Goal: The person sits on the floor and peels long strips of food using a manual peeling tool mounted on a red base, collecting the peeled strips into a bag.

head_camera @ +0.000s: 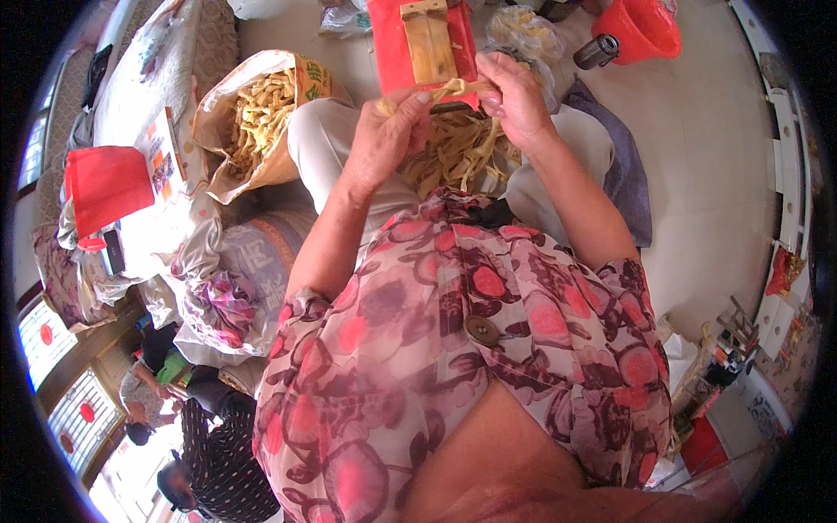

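A pale yellow, twisted strip (456, 86) with a knot-like bend runs between my hands. My left hand (392, 127) pinches one end, and a bit of the strip sticks out beyond its fingers. The other end lies in the fingers of my right hand (513, 95), from which a strand hangs down. Below both hands, more long yellowish strips (451, 151) lie in a loose heap between my knees. A wooden board (428, 49) with a crosspiece at its far end rests on a red cloth (389, 46) just beyond my hands.
An open sack (216, 124) full of short knotted yellow pieces stands at the left. Plastic bags (523, 33), a dark bottle (596, 52) and a red bucket (637, 33) are at the upper right. A dark cloth (618, 163) hangs beside my right knee. Two people (222, 451) are at the lower left.
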{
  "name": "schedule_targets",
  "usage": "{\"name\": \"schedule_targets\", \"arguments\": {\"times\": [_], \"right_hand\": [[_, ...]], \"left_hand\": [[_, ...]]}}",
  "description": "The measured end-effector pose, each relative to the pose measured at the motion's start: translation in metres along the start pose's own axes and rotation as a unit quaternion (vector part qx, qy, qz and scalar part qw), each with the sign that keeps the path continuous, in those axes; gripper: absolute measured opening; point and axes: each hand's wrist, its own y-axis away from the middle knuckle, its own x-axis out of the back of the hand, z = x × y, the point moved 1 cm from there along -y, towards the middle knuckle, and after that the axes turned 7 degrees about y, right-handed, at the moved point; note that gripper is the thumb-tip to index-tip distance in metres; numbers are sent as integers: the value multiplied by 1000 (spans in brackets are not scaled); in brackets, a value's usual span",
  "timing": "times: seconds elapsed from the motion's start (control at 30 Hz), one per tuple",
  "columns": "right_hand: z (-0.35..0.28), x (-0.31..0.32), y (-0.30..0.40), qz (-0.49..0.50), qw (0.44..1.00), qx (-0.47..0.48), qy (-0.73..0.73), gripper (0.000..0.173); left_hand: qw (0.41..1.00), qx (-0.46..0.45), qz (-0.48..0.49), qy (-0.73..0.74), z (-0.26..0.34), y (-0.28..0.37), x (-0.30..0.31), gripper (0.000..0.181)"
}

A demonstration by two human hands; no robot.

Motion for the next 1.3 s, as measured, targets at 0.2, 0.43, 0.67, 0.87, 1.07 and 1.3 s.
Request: {"name": "schedule_targets", "arguments": {"times": [0.2, 0.43, 0.67, 0.87, 1.07, 1.3], "right_hand": [[12, -12, 3, -29, 957, 109, 267, 12], [26, -14, 15, -98, 940, -13, 327, 12], [16, -30, 26, -126, 926, 96, 343, 18], [20, -29, 2, -38, 936, 116, 331, 18], [15, 4, -34, 44, 896, 155, 415, 23], [11, 0, -51, 60, 905, 150, 393, 21]], "left_hand": [[826, -257, 74, -496, 9, 1, 2, 34], [807, -202, 10, -555, -12, 4, -5, 24], [760, -323, -18, -564, -26, -18, 33, 27], [859, -215, 33, -464, -46, -44, 42, 22], [1000, -5, -3, 5, -33, -59, 33, 17], [964, -113, 90, -225, -39, -82, 38, 26]]}}
